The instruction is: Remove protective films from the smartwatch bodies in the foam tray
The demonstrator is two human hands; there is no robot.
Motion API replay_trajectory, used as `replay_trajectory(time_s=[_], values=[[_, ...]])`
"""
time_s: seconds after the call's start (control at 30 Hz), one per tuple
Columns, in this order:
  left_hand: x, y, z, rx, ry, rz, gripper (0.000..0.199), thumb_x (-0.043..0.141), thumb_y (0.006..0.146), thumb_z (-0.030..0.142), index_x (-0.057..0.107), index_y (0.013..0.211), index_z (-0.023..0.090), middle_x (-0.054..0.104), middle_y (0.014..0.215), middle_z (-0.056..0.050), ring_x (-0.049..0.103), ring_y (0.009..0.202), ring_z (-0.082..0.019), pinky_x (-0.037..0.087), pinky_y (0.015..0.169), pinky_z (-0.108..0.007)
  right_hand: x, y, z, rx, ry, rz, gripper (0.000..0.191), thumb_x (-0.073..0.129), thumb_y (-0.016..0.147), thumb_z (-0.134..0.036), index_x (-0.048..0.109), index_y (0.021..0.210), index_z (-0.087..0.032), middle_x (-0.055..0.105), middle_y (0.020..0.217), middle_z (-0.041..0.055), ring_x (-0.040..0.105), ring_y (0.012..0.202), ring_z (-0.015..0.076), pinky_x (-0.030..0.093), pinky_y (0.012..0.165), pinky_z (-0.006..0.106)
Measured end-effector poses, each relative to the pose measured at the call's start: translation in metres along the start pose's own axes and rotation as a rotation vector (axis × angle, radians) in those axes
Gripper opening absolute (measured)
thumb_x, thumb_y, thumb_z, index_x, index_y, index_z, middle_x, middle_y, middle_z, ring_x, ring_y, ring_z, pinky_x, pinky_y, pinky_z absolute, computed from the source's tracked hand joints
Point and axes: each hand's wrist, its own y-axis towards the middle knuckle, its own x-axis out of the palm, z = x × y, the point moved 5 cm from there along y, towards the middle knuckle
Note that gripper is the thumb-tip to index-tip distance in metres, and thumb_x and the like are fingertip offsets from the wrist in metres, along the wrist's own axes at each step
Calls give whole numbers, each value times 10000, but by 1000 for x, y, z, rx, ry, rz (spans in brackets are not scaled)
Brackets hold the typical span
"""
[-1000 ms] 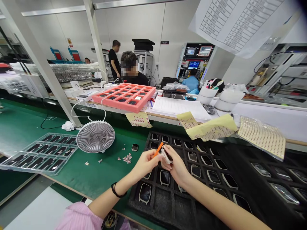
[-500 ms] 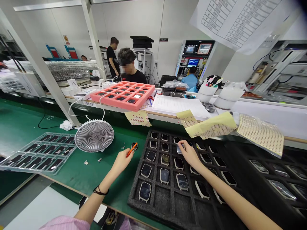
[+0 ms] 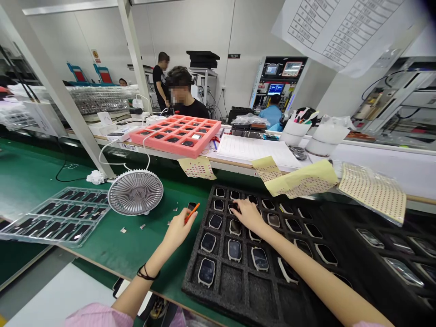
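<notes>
Orange stick [image 3: 192, 212], salmon-pink foam tray [image 3: 190, 152], charcoal foam tray [image 3: 221, 284], pale yellow dotted sheet [image 3: 303, 180]

Bright, even indoor light, faint shadow under the right hand [image 3: 248, 215], wide-angle edge bowing.

A foam tray [image 3: 231, 290] holding watch cases [image 3: 207, 272] is sitting on the tabletop [image 3: 30, 181], with a fan [image 3: 135, 192] and then a plastic tray [image 3: 57, 218] lying to its left.
</notes>
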Motion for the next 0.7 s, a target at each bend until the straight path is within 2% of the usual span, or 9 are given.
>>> replay_trajectory(time_s=[0.07,0.17,0.3,0.37,0.53,0.7], values=[[2,-3,11,40,-82,-31,344,394,879,514,508,840,191,415,551,49,399,522,-95,229,540,-198,7,7,3,32,119,-29,144,589,757,-249,607,875,-169,599,809,97,515,876,268,337,837,415],[7,-7,27,66,-273,-149,370,381,866,523,506,846,176,347,522,67,304,480,-66,218,496,-176,11,12,8,94,364,-86,162,642,704,-279,598,828,-184,506,614,5,494,677,191,370,735,350],[23,-16,50,-21,-515,-414,420,404,828,582,499,847,174,332,508,84,217,383,-35,163,377,-151,8,7,-7,157,792,-103,338,590,734,-470,539,930,-199,516,693,-17,473,623,127,372,626,272],[30,-19,60,-61,-594,-483,435,429,811,603,497,825,174,312,498,90,184,361,-27,128,338,-143,7,0,-22,193,1005,-112,392,550,748,-528,494,969,-209,491,705,-27,452,581,107,358,562,251],[43,-19,72,-48,-692,-501,462,461,794,621,504,792,161,319,493,90,167,355,-14,128,313,-124,7,-14,-62,267,1358,-156,386,645,723,-499,472,892,-198,434,639,-53,383,469,67,293,447,216],[45,-19,74,-41,-686,-501,454,465,799,605,512,792,154,317,478,89,181,346,-13,133,305,-111,6,-18,-73,305,1469,-131,383,720,692,-460,486,820,-186,480,608,-52,443,454,71,361,439,212]])
